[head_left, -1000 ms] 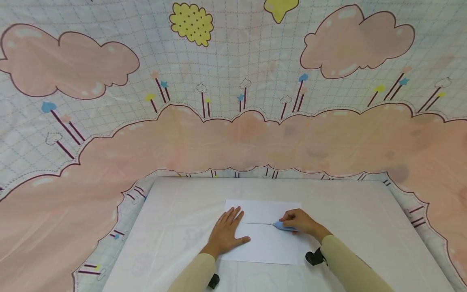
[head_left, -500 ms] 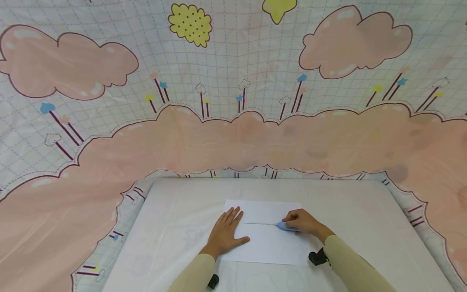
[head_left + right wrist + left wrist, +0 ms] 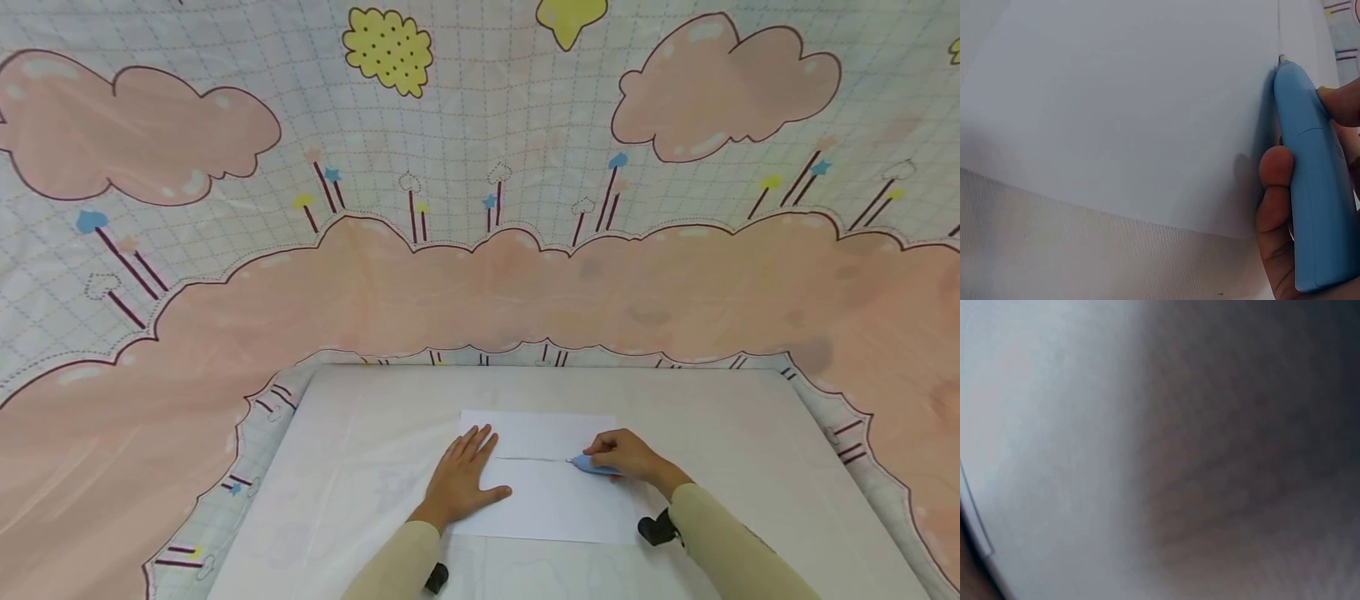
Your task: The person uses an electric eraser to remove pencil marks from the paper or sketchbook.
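Note:
A white sheet of paper (image 3: pixel 555 512) lies on the table, with a thin dark line (image 3: pixel 528 458) running across its middle. My left hand (image 3: pixel 459 483) presses flat on the paper's left side, fingers spread. In the left wrist view the skin (image 3: pixel 1241 456) is close and blurred. My right hand (image 3: pixel 630 457) grips a chunky light-blue pen-shaped tool (image 3: pixel 1316 181) between thumb and fingers. Its small pale tip (image 3: pixel 1282 59) meets the paper at the right end of the line. Several fingers of the right hand are hidden behind the tool.
A whitish cloth-like cover lies over the table (image 3: pixel 375 433). Behind it hangs a patterned curtain (image 3: pixel 480 292) with pink clouds. A dark wrist device (image 3: pixel 657 527) sits under the right sleeve, another (image 3: pixel 437 577) by the left sleeve.
My right hand has slid a little to the right with the light-blue tool, and the line visible left of its tip is longer. The left hand stays in place on the paper.

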{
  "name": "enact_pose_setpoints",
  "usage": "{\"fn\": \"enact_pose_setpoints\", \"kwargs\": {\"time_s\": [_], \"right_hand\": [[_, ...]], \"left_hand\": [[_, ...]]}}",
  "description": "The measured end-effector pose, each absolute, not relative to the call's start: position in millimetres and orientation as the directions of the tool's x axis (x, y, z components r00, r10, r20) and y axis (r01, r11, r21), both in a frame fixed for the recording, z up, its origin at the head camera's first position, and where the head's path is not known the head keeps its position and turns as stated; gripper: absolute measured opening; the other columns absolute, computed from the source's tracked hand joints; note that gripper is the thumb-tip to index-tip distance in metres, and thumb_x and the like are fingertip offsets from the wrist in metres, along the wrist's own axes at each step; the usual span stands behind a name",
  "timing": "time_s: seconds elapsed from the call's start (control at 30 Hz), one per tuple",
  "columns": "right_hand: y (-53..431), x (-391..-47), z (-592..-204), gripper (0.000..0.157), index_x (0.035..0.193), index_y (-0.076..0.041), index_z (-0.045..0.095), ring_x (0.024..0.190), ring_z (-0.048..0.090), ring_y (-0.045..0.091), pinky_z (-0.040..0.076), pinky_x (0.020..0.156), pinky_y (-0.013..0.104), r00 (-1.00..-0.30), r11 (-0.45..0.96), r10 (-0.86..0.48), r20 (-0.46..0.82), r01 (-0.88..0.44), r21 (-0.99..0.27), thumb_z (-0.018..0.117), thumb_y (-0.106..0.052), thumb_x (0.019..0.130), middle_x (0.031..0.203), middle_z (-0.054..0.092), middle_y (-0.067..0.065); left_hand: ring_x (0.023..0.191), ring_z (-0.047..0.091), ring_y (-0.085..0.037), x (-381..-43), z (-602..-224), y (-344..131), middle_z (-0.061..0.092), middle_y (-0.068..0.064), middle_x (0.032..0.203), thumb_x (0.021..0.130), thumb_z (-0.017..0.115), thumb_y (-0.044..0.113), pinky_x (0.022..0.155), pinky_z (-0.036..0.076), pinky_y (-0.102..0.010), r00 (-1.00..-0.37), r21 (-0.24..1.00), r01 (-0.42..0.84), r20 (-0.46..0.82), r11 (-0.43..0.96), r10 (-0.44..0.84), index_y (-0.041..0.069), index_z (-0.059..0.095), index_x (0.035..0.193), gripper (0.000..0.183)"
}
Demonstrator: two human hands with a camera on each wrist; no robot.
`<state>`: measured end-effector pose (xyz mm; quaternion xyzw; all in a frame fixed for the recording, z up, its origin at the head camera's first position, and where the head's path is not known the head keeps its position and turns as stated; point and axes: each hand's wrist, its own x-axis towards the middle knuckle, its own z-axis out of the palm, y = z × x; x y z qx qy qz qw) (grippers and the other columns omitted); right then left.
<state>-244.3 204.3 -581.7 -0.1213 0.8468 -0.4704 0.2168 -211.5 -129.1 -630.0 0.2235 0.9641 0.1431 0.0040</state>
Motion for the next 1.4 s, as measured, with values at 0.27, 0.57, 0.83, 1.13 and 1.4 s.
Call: {"fn": "enact_pose_setpoints", "kwargs": {"time_s": [0.27,0.57,0.83,1.13,1.4], "right_hand": [[198.9,-248.4,-583.7,0.013,0.096,-0.002,0.072,0.078,0.054,0.016,0.053,0.055,0.024,-0.872,0.530,-0.424,-0.243,-0.022,-0.848,0.069,-0.011,0.087,0.109,0.067,0.014],[191.2,-252.5,-584.7,0.011,0.094,-0.001,0.072,0.080,0.053,0.016,0.052,0.055,0.023,-0.865,0.520,-0.444,-0.232,-0.037,-0.854,0.068,-0.010,0.087,0.107,0.067,0.013],[192.2,-253.8,-583.5,0.013,0.094,-0.002,0.072,0.079,0.054,0.016,0.053,0.055,0.024,-0.869,0.529,-0.439,-0.229,-0.044,-0.848,0.069,-0.012,0.086,0.104,0.068,0.012],[203.6,-254.2,-584.4,0.013,0.095,-0.003,0.073,0.077,0.055,0.016,0.054,0.056,0.027,-0.877,0.556,-0.416,-0.239,-0.038,-0.831,0.070,-0.012,0.086,0.105,0.068,0.012],[200.0,-252.6,-583.9,0.013,0.095,0.001,0.072,0.076,0.053,0.015,0.051,0.054,0.022,-0.866,0.519,-0.455,-0.210,-0.066,-0.852,0.068,-0.010,0.087,0.104,0.068,0.015]], "left_hand": [[0.152,0.015,-0.024,-213.2,-631.7,-128.5,0.020,-0.001,0.164,0.085,0.042,0.080,0.122,0.019,-0.047,-0.901,0.268,0.430,0.060,0.862,0.430,0.017,0.028,0.157,0.096],[0.153,0.013,-0.023,-214.0,-630.8,-125.8,0.019,0.000,0.165,0.084,0.044,0.079,0.123,0.017,-0.046,-0.907,0.271,0.413,0.034,0.869,0.420,0.018,0.027,0.157,0.097],[0.153,0.012,-0.021,-215.6,-631.4,-125.7,0.017,0.002,0.165,0.085,0.044,0.079,0.123,0.016,-0.045,-0.910,0.276,0.403,0.022,0.872,0.413,0.019,0.025,0.157,0.096],[0.153,0.013,-0.022,-217.0,-634.5,-127.7,0.018,0.001,0.165,0.085,0.042,0.080,0.123,0.018,-0.046,-0.907,0.254,0.414,0.039,0.874,0.419,0.019,0.025,0.157,0.096],[0.153,0.011,-0.022,-215.3,-631.0,-126.2,0.017,0.001,0.165,0.085,0.043,0.079,0.123,0.016,-0.045,-0.909,0.266,0.406,0.016,0.874,0.417,0.018,0.025,0.158,0.096]]}}
